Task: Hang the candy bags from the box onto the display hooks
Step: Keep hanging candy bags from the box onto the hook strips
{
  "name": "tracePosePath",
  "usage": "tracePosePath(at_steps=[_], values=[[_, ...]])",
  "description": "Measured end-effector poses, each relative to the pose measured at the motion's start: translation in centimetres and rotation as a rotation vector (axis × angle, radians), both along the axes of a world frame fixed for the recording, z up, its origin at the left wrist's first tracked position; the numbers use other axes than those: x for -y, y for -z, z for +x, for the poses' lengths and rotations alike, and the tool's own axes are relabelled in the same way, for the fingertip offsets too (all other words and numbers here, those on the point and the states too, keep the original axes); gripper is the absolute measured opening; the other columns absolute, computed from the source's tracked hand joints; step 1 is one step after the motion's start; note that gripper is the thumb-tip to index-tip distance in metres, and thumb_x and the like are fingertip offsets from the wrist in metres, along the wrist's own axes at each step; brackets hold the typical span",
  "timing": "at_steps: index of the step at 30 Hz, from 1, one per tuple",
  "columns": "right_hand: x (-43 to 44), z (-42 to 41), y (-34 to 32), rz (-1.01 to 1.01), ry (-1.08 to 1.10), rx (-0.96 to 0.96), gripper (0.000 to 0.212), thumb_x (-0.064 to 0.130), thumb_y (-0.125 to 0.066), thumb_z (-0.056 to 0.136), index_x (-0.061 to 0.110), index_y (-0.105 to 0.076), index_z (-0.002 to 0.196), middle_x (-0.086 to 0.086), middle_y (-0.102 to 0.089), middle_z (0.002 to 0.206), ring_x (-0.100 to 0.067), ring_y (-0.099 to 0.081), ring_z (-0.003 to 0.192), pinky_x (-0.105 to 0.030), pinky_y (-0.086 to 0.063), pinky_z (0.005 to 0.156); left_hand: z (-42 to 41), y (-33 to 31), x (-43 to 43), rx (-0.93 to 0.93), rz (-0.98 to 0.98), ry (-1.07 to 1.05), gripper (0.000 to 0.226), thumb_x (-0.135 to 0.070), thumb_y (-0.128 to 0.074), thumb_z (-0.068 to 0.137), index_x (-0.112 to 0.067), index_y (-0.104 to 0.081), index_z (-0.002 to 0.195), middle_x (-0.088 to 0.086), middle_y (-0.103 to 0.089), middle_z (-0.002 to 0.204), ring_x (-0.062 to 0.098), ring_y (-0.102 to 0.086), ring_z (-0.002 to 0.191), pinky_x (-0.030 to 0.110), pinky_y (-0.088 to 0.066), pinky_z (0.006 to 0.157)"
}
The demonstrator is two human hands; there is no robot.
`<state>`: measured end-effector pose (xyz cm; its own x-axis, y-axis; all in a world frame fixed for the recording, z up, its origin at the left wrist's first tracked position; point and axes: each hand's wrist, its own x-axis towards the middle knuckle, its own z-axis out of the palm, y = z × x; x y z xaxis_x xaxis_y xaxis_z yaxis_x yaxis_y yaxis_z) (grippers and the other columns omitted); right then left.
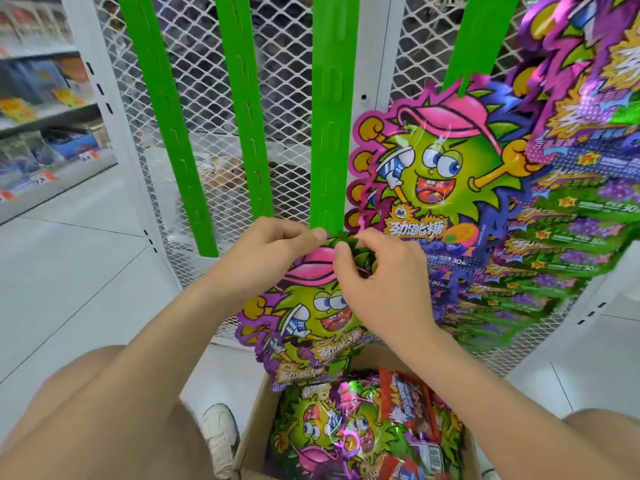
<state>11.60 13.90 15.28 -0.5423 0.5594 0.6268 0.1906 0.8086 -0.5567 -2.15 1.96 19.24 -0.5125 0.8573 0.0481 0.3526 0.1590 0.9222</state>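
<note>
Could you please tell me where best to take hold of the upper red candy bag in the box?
Probably pinch its far edge, coming from above: the red candy bag lies flat on the green bags in the cardboard box, with that edge exposed and nothing over it.

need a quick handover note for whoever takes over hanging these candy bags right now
Left hand: fingers pinch the top of the held candy bag.
Right hand: pinches the same top edge.
The bag is at the foot of the third green strip, not yet hooked.
Done: hung bags fill the strip to the right.
Left: three green strips are bare, and the box holds many loose bags.
</note>
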Motion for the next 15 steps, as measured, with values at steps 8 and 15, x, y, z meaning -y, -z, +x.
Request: tracePosePath(at_steps=[8, 15], values=[[0.3, 0.4, -0.3, 0.011, 0.065, -0.06, 0.03, 0.035, -0.065, 0.095, 0.027, -0.047, 0.072, 0.013, -0.044, 0.056, -0.013, -0.042, 0.056, -0.046, -0.048, 0.075, 1.1, -0.7, 0.0, 0.149, -0.031, -0.056, 0.034, -0.047, -0.071, 0.096, -0.017, -0.086, 0.092, 0.01, -0.082, 0.09, 0.029, -0.08, 0.089, 0.053, -0.056, 0.104], [0.7, 0.6, -0.2, 0.065, 0.147, -0.003, 0.031, 0.038, -0.062, 0.096, 0.028, -0.042, 0.075, 0.013, -0.046, 0.06, -0.016, -0.047, 0.062, -0.045, -0.04, 0.084, 1.2, -0.7, 0.1, 0.12, -0.03, -0.058, 0.035, -0.052, -0.073, 0.092, -0.019, -0.085, 0.091, 0.006, -0.082, 0.089, 0.023, -0.079, 0.092, 0.051, -0.055, 0.106]])
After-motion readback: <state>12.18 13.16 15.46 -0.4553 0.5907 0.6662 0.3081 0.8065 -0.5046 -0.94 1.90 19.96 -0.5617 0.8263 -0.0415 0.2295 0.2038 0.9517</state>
